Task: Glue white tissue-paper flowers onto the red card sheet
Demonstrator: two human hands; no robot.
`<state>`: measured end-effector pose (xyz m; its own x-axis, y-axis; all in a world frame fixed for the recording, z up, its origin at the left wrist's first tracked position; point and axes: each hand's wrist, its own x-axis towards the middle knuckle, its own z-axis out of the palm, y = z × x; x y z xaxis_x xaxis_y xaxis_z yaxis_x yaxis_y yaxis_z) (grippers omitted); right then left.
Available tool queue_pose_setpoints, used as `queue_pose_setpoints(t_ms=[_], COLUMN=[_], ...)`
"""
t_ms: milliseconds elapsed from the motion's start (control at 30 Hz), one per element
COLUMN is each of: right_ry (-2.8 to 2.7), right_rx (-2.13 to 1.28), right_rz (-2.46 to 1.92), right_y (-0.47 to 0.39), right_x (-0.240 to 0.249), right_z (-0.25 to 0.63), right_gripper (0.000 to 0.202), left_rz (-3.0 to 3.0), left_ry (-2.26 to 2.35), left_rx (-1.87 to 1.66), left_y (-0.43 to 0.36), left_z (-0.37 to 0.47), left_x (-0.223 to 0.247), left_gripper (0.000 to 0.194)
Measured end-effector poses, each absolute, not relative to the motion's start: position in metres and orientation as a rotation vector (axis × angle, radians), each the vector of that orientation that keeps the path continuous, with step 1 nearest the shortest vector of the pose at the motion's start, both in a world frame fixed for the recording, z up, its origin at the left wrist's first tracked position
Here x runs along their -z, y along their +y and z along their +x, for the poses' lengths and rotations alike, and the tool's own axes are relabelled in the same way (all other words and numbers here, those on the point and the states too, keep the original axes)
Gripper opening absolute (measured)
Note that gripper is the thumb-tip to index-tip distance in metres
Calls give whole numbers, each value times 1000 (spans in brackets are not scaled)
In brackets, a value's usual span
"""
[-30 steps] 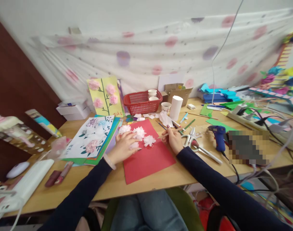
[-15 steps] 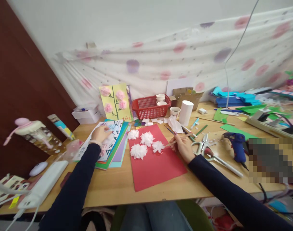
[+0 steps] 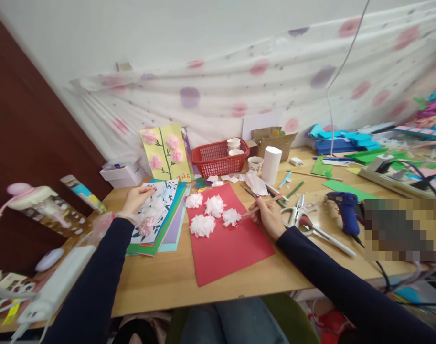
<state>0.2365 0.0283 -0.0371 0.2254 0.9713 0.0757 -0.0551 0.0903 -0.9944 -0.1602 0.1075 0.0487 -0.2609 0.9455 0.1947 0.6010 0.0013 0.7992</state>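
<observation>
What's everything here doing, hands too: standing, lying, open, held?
Left hand, over the flower picture; grip unclear
Right hand, holding a thin stick
Red paper, lying flat
White flowers, fluffy, on it
Yellow picture, propped up
Red basket, open, cups inside
White roll, standing
Glue gun, not held

Seeing a sheet in the middle of the surface, with four paper flowers on it and a stick crossing over its right edge. Finding a paper stack to the left, a picture on top, a bottle farther left. Spotting scissors right of the sheet, then a glue gun. Getting a basket behind, cups in it, plus a roll to its right, before a box.
</observation>
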Motion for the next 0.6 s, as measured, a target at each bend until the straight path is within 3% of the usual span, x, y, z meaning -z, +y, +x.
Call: queue_pose_setpoints(t_ms=[333,600], right_ry=[-1204,-1257], right_rx=[-941,-885], right_rz=[-1193,-1163], right_y=[18,15], right_x=[32,31], right_z=[229,229], right_gripper=[67,68], left_rz=[1861,1930], left_ry=[1386,1293], left_rx=[-967,-842], left_y=[67,65], left_z=[-45,-27], left_x=[-45,-39], left_gripper=[31,36])
